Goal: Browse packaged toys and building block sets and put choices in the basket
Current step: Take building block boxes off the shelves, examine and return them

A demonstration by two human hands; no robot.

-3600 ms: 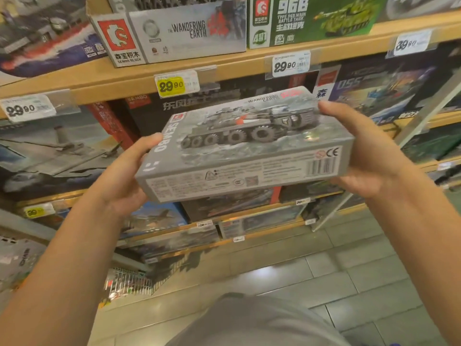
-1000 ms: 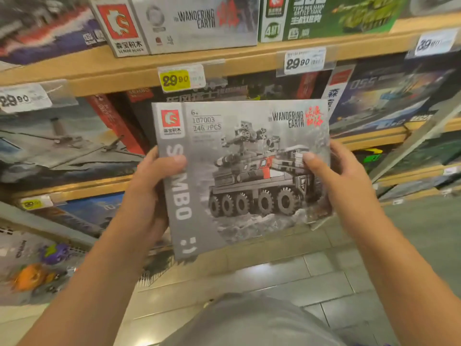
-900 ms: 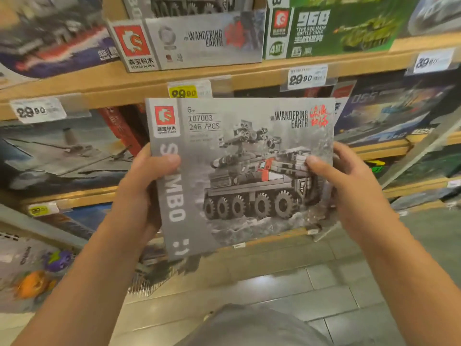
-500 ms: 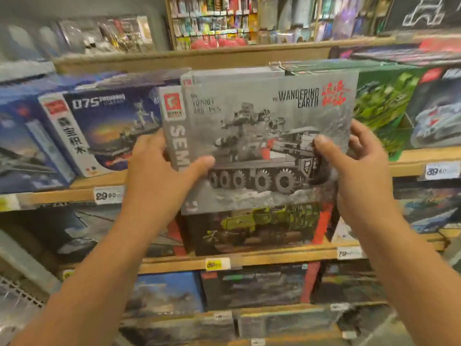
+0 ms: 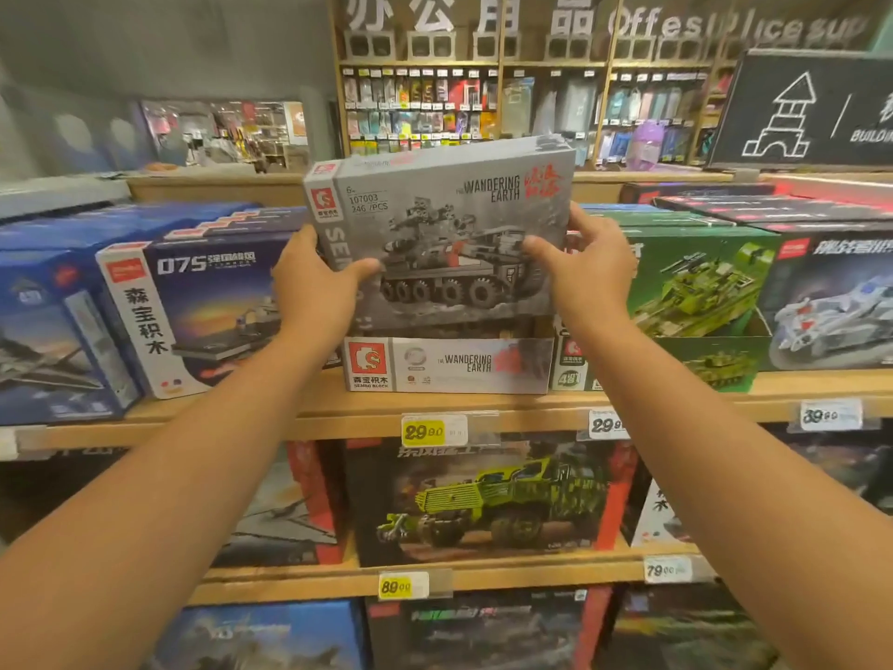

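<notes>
Wooden store shelving [image 5: 338,420] fills the view in three tiers, each packed with boxed building block sets and edged with price tags. On the top tier a dark blue 075 ship set [image 5: 203,311] stands at the left, and a green tank set [image 5: 700,287] stands at the right with a white vehicle set [image 5: 831,307] beside it. On the middle tier sits a box showing a green armoured truck [image 5: 488,500]. Held at the top tier between the blue and green sets is a grey Wandering Earth set [image 5: 449,224], printed 107003 and 246 PCS, with a wheeled armoured vehicle on its front; it is upright, tipped slightly back, its lower edge just above an open display carton [image 5: 449,365] with the same Wandering Earth branding. The left hand [image 5: 319,287] grips the box's left edge, thumb across the front, and the right hand [image 5: 584,263] clasps its right edge, thumb also on the front. A yellow 29.90 price tag [image 5: 425,431] hangs on the shelf edge right below the carton, and a yellow 89.00 tag [image 5: 397,586] one tier down.
</notes>
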